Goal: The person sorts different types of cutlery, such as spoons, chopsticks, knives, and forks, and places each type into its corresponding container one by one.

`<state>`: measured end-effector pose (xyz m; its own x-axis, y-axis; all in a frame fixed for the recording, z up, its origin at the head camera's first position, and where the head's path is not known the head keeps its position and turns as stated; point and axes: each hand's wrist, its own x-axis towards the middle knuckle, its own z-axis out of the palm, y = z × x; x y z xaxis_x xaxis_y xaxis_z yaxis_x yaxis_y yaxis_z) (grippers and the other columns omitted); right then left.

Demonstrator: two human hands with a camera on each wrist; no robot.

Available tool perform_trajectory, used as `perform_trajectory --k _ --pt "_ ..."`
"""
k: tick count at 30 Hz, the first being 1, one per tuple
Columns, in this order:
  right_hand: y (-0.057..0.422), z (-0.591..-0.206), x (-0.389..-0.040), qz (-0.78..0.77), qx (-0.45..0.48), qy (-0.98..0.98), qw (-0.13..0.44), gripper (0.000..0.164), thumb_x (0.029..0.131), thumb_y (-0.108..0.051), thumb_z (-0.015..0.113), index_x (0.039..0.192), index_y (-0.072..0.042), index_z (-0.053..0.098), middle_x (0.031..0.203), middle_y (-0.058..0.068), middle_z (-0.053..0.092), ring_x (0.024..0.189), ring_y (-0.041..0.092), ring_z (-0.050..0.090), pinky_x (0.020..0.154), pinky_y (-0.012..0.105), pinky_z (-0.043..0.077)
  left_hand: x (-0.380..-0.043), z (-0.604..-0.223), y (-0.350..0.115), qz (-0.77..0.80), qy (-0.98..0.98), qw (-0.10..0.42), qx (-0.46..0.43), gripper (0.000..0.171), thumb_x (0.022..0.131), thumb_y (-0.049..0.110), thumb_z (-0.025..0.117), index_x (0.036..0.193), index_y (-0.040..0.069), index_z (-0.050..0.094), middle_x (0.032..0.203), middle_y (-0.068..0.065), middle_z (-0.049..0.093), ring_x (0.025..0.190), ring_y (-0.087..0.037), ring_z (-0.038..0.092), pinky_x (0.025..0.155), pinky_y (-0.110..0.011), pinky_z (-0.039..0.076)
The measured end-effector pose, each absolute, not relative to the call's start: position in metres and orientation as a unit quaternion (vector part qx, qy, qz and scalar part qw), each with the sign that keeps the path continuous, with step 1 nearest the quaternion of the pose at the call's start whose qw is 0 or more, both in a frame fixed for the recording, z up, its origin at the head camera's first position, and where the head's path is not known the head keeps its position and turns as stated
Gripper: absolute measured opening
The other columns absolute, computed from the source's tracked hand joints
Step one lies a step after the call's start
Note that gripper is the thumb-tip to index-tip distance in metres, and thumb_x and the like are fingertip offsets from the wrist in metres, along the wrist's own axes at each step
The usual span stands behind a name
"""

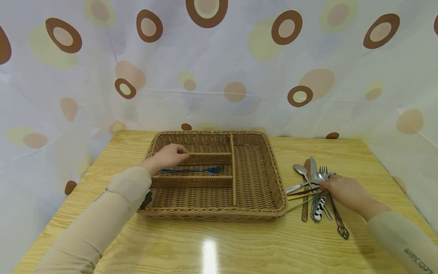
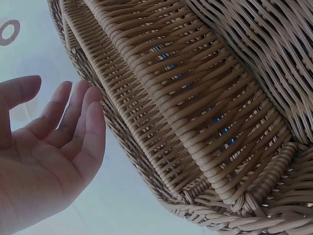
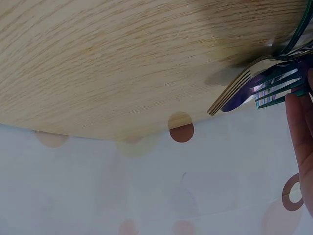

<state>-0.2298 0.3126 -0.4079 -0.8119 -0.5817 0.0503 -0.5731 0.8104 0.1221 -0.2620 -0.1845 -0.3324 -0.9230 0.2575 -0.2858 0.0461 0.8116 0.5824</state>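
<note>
Over the left part of the wicker basket (image 1: 208, 214), my left hand (image 1: 167, 156) hovers with loosely bent fingers and holds nothing. Below it a blue fork (image 1: 215, 170) lies in the middle narrow compartment, part of its handle hidden by the hand. On the right, my right hand (image 1: 349, 193) reaches into a pile of cutlery. In the right wrist view its fingers pinch a dark green fork (image 3: 281, 91) by the head. A silver fork (image 3: 239, 83) and a purple piece of cutlery (image 3: 237, 102) stick out beside it; the rest is cut off by the frame.
Around the right hand lie a spoon (image 1: 300, 169), a brown knife (image 1: 305, 213), a cow-patterned handle (image 1: 319, 208) and a dark openwork handle (image 1: 343, 231). Several handles touch the basket's right side. The wooden table (image 1: 164, 247) ends at a dotted curtain (image 1: 219, 114).
</note>
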Motion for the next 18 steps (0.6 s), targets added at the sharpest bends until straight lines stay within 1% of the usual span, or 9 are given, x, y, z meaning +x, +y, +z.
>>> perform_trajectory --k 3,5,6,10,12,13,18 --pt "0.314 -0.408 -0.230 -0.042 0.305 -0.950 0.044 0.022 0.077 0.001 0.069 0.074 -0.020 0.064 0.072 -0.004 0.060 0.065 0.015 0.057 0.056 0.032 0.050 -0.262 -0.332 -0.183 0.297 0.935 0.176 0.086 0.039 0.100 0.025 0.043 0.127 0.001 0.054 0.125 -0.019 0.056 0.070 -0.018 0.051 0.071 -0.032 0.045" --pt "0.315 -0.407 -0.231 -0.037 0.306 -0.950 0.044 0.022 0.079 0.002 0.067 0.074 -0.020 0.065 0.073 -0.002 0.061 0.066 0.016 0.058 0.058 0.033 0.051 -0.261 -0.332 -0.182 0.296 0.935 0.174 0.088 0.039 0.100 0.025 0.043 0.127 0.000 0.054 0.125 -0.019 0.056 0.080 -0.021 0.055 0.076 -0.036 0.047" --pt "0.316 -0.407 -0.231 -0.034 0.306 -0.950 0.045 0.023 0.079 0.003 0.066 0.074 -0.020 0.065 0.073 -0.002 0.062 0.067 0.016 0.058 0.058 0.033 0.051 -0.261 -0.332 -0.181 0.295 0.935 0.173 0.088 0.039 0.100 0.024 0.043 0.127 0.000 0.054 0.125 -0.019 0.056 0.083 -0.021 0.055 0.078 -0.037 0.046" --pt "0.319 -0.404 -0.231 -0.024 0.303 -0.952 0.039 0.023 0.080 0.002 0.066 0.074 -0.020 0.066 0.074 -0.002 0.062 0.067 0.016 0.058 0.059 0.033 0.050 -0.261 -0.332 -0.179 0.291 0.937 0.171 0.091 0.039 0.100 0.024 0.042 0.128 0.000 0.053 0.127 -0.019 0.055 0.100 -0.026 0.057 0.089 -0.044 0.046" --pt "0.320 -0.403 -0.231 -0.019 0.302 -0.952 0.037 0.021 0.079 0.001 0.067 0.075 -0.020 0.065 0.074 -0.003 0.062 0.067 0.014 0.057 0.058 0.032 0.049 -0.261 -0.331 -0.179 0.293 0.936 0.172 0.092 0.039 0.100 0.024 0.043 0.129 0.000 0.053 0.127 -0.019 0.055 0.100 -0.026 0.057 0.089 -0.044 0.046" --pt "0.321 -0.402 -0.231 -0.016 0.301 -0.953 0.035 0.020 0.079 0.000 0.068 0.076 -0.020 0.066 0.075 -0.003 0.062 0.068 0.014 0.057 0.059 0.032 0.049 -0.261 -0.331 -0.179 0.292 0.936 0.172 0.093 0.039 0.100 0.024 0.043 0.129 0.000 0.053 0.127 -0.019 0.055 0.104 -0.027 0.057 0.090 -0.045 0.046" --pt "0.323 -0.398 -0.229 0.000 0.295 -0.955 0.033 0.018 0.078 0.002 0.067 0.080 -0.016 0.068 0.079 -0.001 0.064 0.072 0.018 0.060 0.062 0.034 0.051 -0.260 -0.330 -0.177 0.291 0.936 0.175 0.097 0.039 0.100 0.025 0.043 0.128 0.000 0.053 0.127 -0.019 0.055 0.110 -0.030 0.056 0.093 -0.046 0.046"
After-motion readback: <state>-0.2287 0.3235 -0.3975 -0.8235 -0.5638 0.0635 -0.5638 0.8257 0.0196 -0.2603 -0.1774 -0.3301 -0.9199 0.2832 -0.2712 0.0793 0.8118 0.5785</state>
